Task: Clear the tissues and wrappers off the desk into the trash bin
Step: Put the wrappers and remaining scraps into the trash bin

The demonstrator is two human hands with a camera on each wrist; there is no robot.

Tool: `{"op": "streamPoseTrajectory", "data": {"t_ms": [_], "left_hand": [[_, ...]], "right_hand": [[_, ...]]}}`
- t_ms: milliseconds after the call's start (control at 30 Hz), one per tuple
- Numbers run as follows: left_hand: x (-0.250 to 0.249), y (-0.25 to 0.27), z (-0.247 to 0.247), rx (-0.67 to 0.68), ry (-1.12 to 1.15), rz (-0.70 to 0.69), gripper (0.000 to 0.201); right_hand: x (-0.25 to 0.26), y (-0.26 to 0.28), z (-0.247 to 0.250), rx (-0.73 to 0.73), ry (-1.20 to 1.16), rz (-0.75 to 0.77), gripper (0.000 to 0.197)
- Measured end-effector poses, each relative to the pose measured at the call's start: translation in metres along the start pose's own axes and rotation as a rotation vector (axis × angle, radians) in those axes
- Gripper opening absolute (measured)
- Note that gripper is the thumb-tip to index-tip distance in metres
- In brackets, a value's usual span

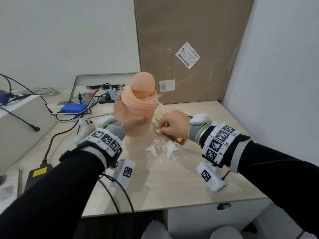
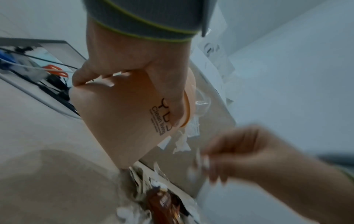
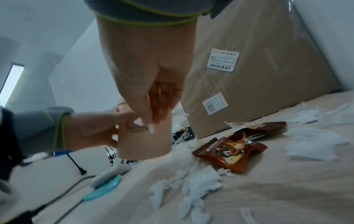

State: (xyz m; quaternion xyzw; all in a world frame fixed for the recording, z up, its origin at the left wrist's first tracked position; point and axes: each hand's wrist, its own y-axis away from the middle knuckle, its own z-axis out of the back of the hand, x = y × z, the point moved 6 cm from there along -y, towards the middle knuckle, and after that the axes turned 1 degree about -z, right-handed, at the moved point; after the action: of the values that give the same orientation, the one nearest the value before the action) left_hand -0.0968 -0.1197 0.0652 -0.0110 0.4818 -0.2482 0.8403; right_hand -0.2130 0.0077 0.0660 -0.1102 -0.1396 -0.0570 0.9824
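**Bin lifted in left hand, right hand pinching a tissue scrap — mid-clearing**

Nearest the head camera I logged the two black sleeves with their marker bands, then the hands beyond them. Left to right:

The left hand (image 1: 128,116) held the peach trash bin (image 1: 138,107) clear of the desk (image 1: 172,180), fingers and thumb wrapped round its body, the bin tipped so that its mouth faced right toward the litter. The swing lid stood open and white tissue showed at the rim. Grip looked firm from the left wrist view.

Just right of the bin, the right hand (image 1: 174,124) hovered low over the desk with fingertips pinched together on a small tissue scrap (image 3: 140,122). That view was blurred, so I could not tell how much paper the pinch held. The scrap sat beside the bin's lower wall, below the mouth and not yet at it.

Under and in front of the right hand lay the loose tissue pile (image 1: 163,147). Beside it the red-brown snack wrapper (image 3: 229,153) lay flat on the desk, with a second wrapper (image 3: 268,126) nearer the cardboard box (image 1: 189,45). More tissue sheets (image 3: 314,145) lay further right.

My judgement: the step in hand was carrying a pinched scrap to the bin. Roughly the early-to-middle part of the task, as most litter remained on the desk. The next move called for raising the pinch to the mouth and letting go inside the rim, with the bin held steady. The torn scraps looked light and likely to cling or drift.
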Motion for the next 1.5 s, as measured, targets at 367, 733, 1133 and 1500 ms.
{"op": "streamPoseTrajectory", "data": {"t_ms": [367, 733, 1133, 1500], "left_hand": [[0.033, -0.025, 0.099, -0.14, 0.111, 0.022, 0.125], [0.067, -0.038, 0.114, -0.17, 0.151, 0.013, 0.124], [0.055, -0.015, 0.051, -0.02, 0.249, 0.001, 0.131], [0.038, 0.008, 0.012, 0.035, 0.299, 0.014, 0.119]], "right_hand": [[0.073, -0.042, -0.097, 0.475, 0.161, 0.118, 0.049], [0.119, -0.084, -0.165, 0.672, 0.295, 0.224, 0.061], [-0.008, -0.029, -0.05, 0.245, 0.033, -0.231, 0.041], [0.002, -0.043, 0.004, -0.431, -0.763, -0.282, 0.015]]}}
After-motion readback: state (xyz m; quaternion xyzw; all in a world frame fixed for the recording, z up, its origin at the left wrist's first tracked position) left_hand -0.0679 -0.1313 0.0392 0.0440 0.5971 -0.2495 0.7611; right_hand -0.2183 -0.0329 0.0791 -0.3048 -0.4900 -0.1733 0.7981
